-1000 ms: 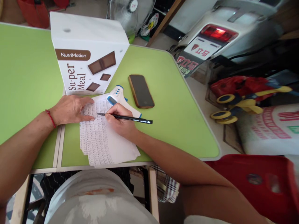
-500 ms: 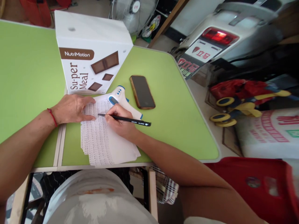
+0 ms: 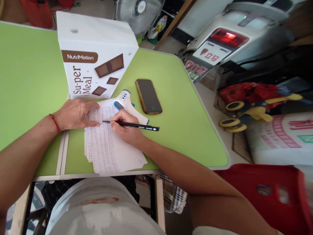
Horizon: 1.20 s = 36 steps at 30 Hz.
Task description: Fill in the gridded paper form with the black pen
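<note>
My right hand [image 3: 127, 129] grips a black pen [image 3: 137, 125], its tip resting on a stack of white sheets [image 3: 107, 147] covered with rows of small writing. My left hand [image 3: 73, 114] lies flat on the sheets' upper left corner, fingers spread, a red string around the wrist. A white and blue infrared thermometer [image 3: 124, 99] lies across the top of the sheets, partly hidden behind my right hand. The sheets lie on a green table [image 3: 186, 124].
A white NutriMotion box [image 3: 93, 58] stands just behind my left hand. A dark phone [image 3: 148, 96] in a brown case lies to the right. A seam [image 3: 62, 150] joins two tabletops. A fan [image 3: 139, 13], a scooter's tail [image 3: 227, 36], a red crate [image 3: 264, 192] stand beyond the table's edge.
Both hands stay where they were; the pen tip shifts only slightly on the sheet. The view itself drifted a little.
</note>
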Available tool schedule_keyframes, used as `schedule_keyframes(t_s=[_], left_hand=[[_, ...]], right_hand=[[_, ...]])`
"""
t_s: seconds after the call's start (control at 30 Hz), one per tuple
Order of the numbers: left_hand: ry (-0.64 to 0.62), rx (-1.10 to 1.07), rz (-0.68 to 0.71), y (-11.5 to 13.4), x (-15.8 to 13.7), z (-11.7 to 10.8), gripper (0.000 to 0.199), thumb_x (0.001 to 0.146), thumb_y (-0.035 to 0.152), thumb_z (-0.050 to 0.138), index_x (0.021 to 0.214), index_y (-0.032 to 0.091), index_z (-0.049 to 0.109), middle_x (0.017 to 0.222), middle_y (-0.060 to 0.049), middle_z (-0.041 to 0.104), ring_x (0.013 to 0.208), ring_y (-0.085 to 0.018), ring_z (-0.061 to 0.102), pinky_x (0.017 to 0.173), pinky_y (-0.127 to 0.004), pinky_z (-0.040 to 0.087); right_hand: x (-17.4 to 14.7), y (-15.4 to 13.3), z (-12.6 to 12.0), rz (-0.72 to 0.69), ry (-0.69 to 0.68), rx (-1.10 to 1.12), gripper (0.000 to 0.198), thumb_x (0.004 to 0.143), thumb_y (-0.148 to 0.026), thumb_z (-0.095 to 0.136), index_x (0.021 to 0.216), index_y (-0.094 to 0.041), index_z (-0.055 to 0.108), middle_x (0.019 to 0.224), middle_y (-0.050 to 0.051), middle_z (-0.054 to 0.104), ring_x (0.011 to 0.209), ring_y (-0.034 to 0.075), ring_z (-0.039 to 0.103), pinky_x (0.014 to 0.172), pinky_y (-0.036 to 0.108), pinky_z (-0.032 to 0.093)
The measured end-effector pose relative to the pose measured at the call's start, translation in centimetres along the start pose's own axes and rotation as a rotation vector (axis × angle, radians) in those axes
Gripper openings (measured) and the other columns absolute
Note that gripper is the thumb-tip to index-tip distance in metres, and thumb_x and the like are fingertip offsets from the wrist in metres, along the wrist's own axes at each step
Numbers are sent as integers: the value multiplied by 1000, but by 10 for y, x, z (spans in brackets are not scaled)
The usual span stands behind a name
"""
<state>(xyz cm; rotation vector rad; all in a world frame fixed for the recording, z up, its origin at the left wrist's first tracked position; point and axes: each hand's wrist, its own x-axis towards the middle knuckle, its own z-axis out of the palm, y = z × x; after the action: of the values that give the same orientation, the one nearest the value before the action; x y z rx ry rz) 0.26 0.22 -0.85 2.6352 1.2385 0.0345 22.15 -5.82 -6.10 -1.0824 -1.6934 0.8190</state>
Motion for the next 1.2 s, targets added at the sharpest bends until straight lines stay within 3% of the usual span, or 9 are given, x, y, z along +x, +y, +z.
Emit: schedule_keyframes(t_s=[0.47, 0.77, 1.2], left_hand=[[57, -50, 48, -7, -1, 2, 62, 84, 66, 65, 128, 23, 67, 71, -1, 68, 67, -20, 63, 62, -30, 40], [36, -34, 38, -4, -1, 2, 63, 84, 64, 66, 128, 21, 67, 70, -1, 66, 68, -21, 63, 63, -30, 41], [16, -52, 19, -6, -1, 2, 64, 84, 66, 64, 130, 22, 67, 73, -2, 68, 73, -22, 65, 69, -31, 43]], right_hand=[[2, -4, 0, 11, 19, -7, 13, 81, -22, 58, 71, -24, 50, 61, -6, 51, 54, 10, 43, 55, 28, 40], [1, -2, 0, 19, 61, 25, 13, 79, -21, 59, 70, -23, 50, 58, -7, 49, 51, 9, 41, 48, 26, 34], [2, -2, 0, 29, 72, 13, 13, 79, -24, 58, 70, -24, 50, 59, -6, 50, 52, 9, 42, 50, 27, 36]])
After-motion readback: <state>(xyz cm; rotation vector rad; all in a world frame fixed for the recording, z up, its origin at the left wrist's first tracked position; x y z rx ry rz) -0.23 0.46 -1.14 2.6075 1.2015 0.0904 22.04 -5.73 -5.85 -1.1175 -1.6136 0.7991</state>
